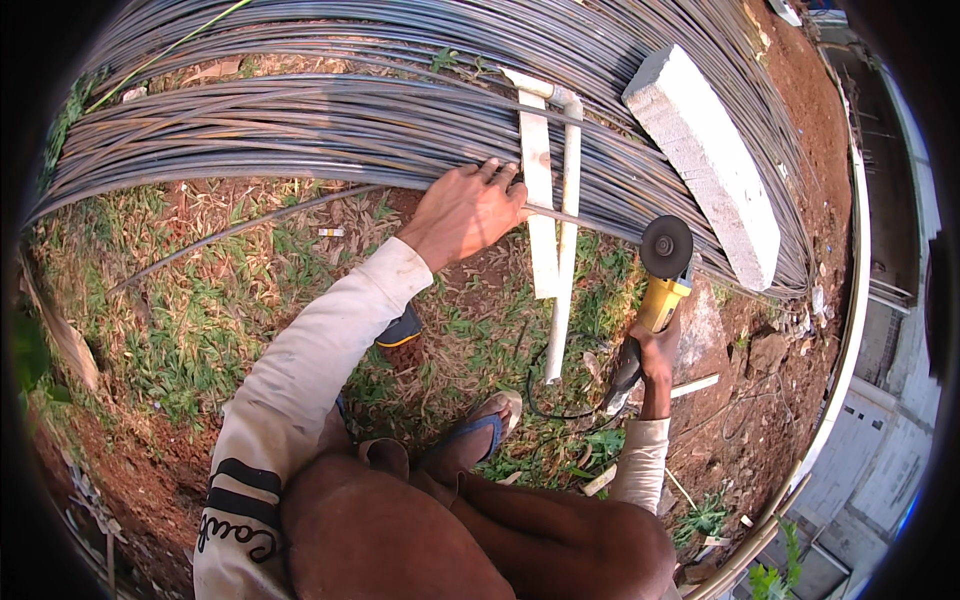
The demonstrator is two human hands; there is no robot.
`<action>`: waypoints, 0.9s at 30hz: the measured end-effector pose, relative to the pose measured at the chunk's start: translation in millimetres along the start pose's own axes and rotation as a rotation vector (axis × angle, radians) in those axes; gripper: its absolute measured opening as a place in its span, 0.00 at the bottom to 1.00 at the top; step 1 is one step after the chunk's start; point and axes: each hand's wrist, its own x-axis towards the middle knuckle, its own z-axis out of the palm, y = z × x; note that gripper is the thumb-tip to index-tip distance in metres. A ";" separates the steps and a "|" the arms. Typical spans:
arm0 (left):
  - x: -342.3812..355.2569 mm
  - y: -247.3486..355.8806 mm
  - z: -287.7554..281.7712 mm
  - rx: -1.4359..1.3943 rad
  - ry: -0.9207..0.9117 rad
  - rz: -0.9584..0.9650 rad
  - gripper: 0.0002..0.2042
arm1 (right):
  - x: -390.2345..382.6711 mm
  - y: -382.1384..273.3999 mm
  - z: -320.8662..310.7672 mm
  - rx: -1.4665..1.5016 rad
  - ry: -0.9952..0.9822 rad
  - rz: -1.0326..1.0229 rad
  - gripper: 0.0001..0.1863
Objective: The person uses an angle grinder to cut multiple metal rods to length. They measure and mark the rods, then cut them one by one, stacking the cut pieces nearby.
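My left hand [468, 213] lies on the near edge of a wide bundle of thin steel rods [300, 125]. Its fingers curl over a single steel rod [580, 220] that comes out past the thumb and runs right to the grinder. The fingers' undersides are hidden. In my right hand [657, 350] is a yellow angle grinder [664, 298], held upright with its dark round disc [666, 247] at the top. The disc is close to that rod and the bundle's edge; I cannot tell whether they touch. Part of the grip is hidden behind the hand.
A flat wooden strip [537, 190] and a white plastic pipe [568, 220] lie across the rods between my hands. One long white block [710, 165] rests on the bundle at the right. My sandalled foot [490, 435] is on the grass below, near a black cable [545, 410].
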 end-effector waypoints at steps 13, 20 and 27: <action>0.5 -0.3 2.6 0.056 0.020 0.010 0.20 | 12.4 5.3 -3.2 -0.108 0.009 -0.056 0.38; 1.9 0.2 0.9 0.079 -0.014 0.005 0.20 | 3.8 -5.5 1.2 -0.054 0.040 -0.025 0.39; 2.4 -0.6 3.8 0.042 -0.009 0.003 0.20 | -8.3 -18.5 -1.6 -0.163 -0.003 0.007 0.36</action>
